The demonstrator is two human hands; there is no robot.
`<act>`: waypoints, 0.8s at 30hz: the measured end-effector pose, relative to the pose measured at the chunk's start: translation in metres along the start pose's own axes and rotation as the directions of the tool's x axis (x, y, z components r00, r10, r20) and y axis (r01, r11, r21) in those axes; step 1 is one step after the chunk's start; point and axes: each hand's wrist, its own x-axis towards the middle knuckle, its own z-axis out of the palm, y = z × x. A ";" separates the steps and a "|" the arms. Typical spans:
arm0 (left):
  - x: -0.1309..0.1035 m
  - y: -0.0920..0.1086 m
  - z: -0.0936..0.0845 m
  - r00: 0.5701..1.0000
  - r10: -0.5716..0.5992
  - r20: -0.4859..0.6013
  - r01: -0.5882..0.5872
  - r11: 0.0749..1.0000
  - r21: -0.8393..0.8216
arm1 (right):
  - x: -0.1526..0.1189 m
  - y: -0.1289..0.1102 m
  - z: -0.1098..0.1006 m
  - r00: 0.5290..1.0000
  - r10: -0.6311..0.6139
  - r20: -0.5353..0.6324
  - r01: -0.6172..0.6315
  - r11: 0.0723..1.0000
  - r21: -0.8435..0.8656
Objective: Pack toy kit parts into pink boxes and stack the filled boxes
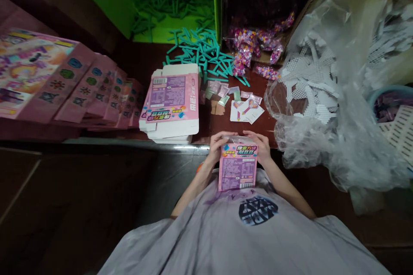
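Close to my chest, just off the table's front edge, I hold a small pink and purple printed box (238,167) upright. My left hand (219,144) grips its upper left side, and my right hand (262,145) has the upper right. Clear plastic shows at the box's top between my fingers; what is inside is hidden. Beyond my hands lie white printed cards (248,111), a brown cardboard scrap (217,108) and several small clear packets (223,90). A stack of flattened pink boxes (174,99) sits left of these.
Pink boxes (41,77) stand in a row at left. Teal T-shaped sticks (200,51) spill from a green bin (174,28). Bags of colourful beads (245,47) lie behind. At right are white perforated pieces (311,81) in clear plastic and a light blue basin (376,94).
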 end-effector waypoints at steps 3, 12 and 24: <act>-0.002 -0.003 0.000 0.995 0.067 -0.072 -0.055 0.987 0.152 | -0.002 0.000 0.002 0.997 -0.072 -0.002 0.072 0.995 -0.072; -0.008 0.006 0.000 0.999 -0.033 -0.011 0.035 0.986 0.166 | -0.002 0.001 0.004 1.000 0.014 0.025 -0.013 0.998 -0.060; -0.030 0.028 -0.019 0.924 0.021 0.383 -0.218 0.850 0.480 | -0.011 -0.004 -0.050 0.883 -0.155 0.443 0.372 0.808 -0.458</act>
